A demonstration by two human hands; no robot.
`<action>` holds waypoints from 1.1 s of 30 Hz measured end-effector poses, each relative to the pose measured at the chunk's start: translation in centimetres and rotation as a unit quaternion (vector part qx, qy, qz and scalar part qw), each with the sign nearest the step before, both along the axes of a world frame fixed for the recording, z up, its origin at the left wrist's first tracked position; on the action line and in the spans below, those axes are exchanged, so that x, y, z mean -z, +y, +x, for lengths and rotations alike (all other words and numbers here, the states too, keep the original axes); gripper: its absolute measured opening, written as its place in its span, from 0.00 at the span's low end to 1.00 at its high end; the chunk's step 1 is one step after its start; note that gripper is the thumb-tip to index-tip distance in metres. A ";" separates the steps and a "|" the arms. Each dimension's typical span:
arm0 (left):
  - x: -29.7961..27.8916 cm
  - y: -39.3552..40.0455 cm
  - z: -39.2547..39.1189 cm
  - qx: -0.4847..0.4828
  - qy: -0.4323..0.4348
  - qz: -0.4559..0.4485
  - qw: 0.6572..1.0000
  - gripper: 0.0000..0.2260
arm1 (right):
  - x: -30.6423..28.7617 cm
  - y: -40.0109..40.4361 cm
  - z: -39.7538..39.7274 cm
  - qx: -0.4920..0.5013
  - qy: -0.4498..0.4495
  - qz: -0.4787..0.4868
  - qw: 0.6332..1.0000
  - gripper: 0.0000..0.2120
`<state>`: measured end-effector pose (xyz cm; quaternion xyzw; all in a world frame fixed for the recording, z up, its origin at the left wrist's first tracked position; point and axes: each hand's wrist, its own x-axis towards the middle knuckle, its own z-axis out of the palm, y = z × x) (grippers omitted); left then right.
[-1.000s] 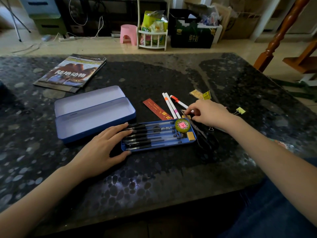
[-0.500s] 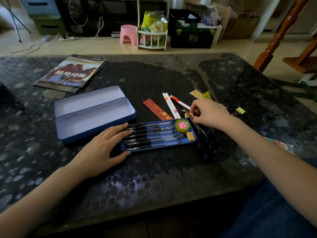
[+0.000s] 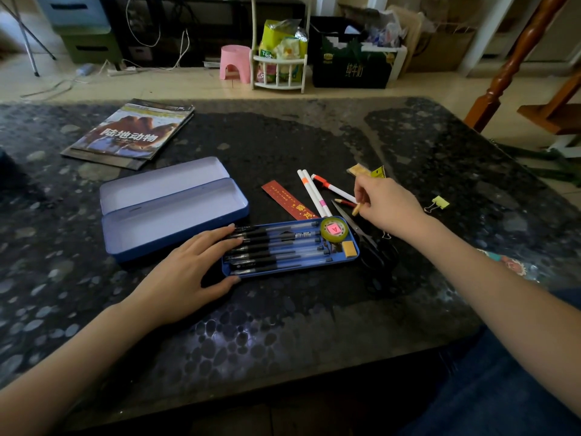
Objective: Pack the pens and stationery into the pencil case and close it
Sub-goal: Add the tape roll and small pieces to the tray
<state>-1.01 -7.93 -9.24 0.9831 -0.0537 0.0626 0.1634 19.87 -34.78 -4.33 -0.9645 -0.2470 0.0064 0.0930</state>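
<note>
Head view, and it's the only angle so bear with me. Readable stuff first: the magazine (image 3: 129, 133) at the far left of the worktop (image 3: 283, 325) has big white characters "陸地动物" on the cover, the dark carton (image 3: 353, 69) on the floor behind says "纯牛奶", and the round yellow-green tape roll (image 3: 334, 229) has a pink label with an "A" on it. The red ruler (image 3: 290, 201) has gold print, too small to read.

The worktop is dark, glossy stone with a pebble pattern. The blue metal pencil case (image 3: 173, 206) lies open, lid flipped back, both halves showing bare inside. Just in front of it sits the blue inner tray (image 3: 290, 247), packed with a row of black gel pens (image 3: 273, 248), the tape roll and a tan eraser (image 3: 349, 248) at its right end.

The left hand (image 3: 188, 272) rests flat on the tray's left end, fingers straight over the pen caps, thumb against the near edge. The right hand (image 3: 385, 206) hovers beyond the tray's right end, pinching a small tan piece (image 3: 356, 210), maybe another eraser, hard to tell. Under and around it: two white pens (image 3: 312, 191), an orange-capped pen (image 3: 331, 187), a red pencil (image 3: 345, 202), black scissors (image 3: 364, 240), and a yellow binder clip (image 3: 438, 203) off to the right. A pink stool (image 3: 235, 62) sits on the floor.
</note>
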 end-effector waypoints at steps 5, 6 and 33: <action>0.1 0.1 0.0 0.007 -0.007 0.002 1.000 0.35 | 0.1 0.3 0.1 -0.014 0.024 0.029 0.999 0.09; 0.0 0.1 0.0 0.008 -0.007 0.002 1.000 0.35 | 0.1 0.4 0.1 -0.015 0.035 0.025 0.999 0.08; 0.1 0.2 0.1 0.003 -0.005 -0.002 1.000 0.34 | -1.5 1.2 -2.7 -0.122 0.228 0.030 0.966 0.05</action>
